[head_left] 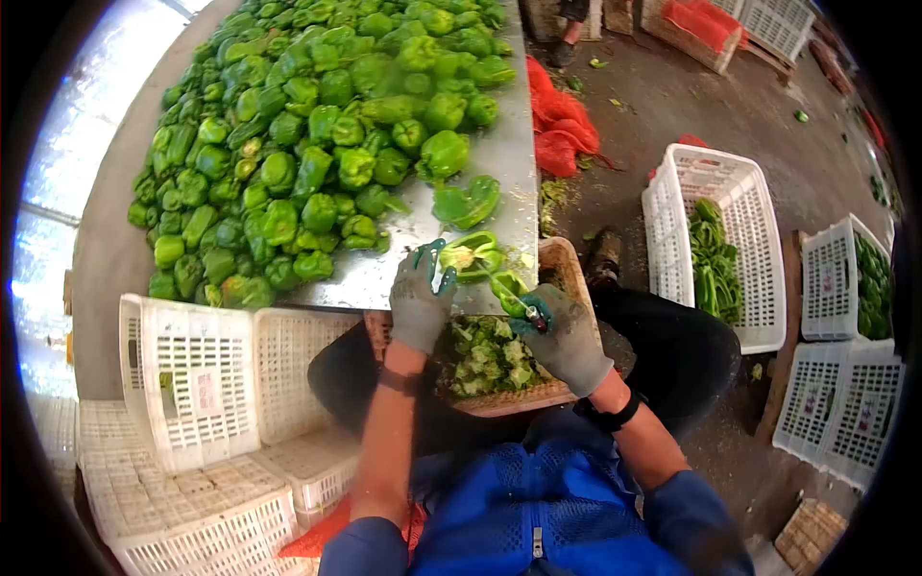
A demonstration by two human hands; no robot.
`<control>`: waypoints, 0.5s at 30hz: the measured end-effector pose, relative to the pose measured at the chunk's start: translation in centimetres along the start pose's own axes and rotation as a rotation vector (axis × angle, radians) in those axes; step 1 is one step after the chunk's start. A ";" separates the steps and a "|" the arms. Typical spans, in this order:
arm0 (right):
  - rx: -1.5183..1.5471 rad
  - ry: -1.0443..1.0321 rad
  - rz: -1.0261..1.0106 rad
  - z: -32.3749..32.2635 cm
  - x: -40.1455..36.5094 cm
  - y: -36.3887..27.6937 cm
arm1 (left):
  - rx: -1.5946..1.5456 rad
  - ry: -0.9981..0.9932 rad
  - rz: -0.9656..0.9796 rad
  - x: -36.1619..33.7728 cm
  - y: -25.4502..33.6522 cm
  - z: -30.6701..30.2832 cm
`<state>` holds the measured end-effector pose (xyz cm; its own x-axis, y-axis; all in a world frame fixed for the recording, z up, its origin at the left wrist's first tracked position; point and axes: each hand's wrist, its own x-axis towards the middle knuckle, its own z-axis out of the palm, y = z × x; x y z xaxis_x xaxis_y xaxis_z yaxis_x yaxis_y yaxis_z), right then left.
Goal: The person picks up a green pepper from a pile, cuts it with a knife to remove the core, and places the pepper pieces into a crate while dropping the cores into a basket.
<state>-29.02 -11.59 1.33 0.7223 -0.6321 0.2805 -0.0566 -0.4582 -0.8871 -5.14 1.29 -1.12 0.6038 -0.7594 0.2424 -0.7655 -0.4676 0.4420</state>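
Note:
At the table edge my left hand (420,298), in a grey and green glove, has its fingers curled against a cut green bell pepper (468,253) whose pale inside shows. My right hand (560,336), gloved alike, is closed on the handle of a small knife (534,315). Its thin blade points up and left toward the pepper. Another green pepper piece (507,286) lies by the blade, close to my right fingers. Below both hands, between my legs, a crate (567,257) holds pale green pepper scraps (492,357).
A large heap of green bell peppers (288,173) covers much of the metal table (514,192). White crates (192,384) stand at left. One white crate (764,230) at right holds long green peppers (713,264). Red netting (560,120) lies beside the table. Another person's leg (570,34) shows behind.

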 end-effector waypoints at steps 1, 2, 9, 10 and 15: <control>-0.015 0.014 0.010 -0.9 0.1 -0.1 | 0.239 -0.047 0.154 1.5 0.6 0.0; -0.069 0.058 0.003 -1.9 0.0 0.0 | 0.252 -0.321 -0.042 2.8 1.2 -0.3; -0.369 0.346 0.264 -14.4 -0.6 3.0 | 0.545 -0.647 0.052 7.3 3.4 -1.6; -0.581 0.409 0.271 -16.3 -1.1 4.9 | 0.578 -0.579 0.115 7.3 3.1 -1.2; -0.907 0.586 0.437 -18.3 -0.4 6.9 | 0.574 -0.780 -0.014 7.8 1.8 -1.2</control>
<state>-42.34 -25.88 1.83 0.1032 -0.9301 0.3526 -0.8657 -0.2585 -0.4286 -1.60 -4.96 2.58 0.4548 -0.7424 -0.4920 -0.8764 -0.4713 -0.0991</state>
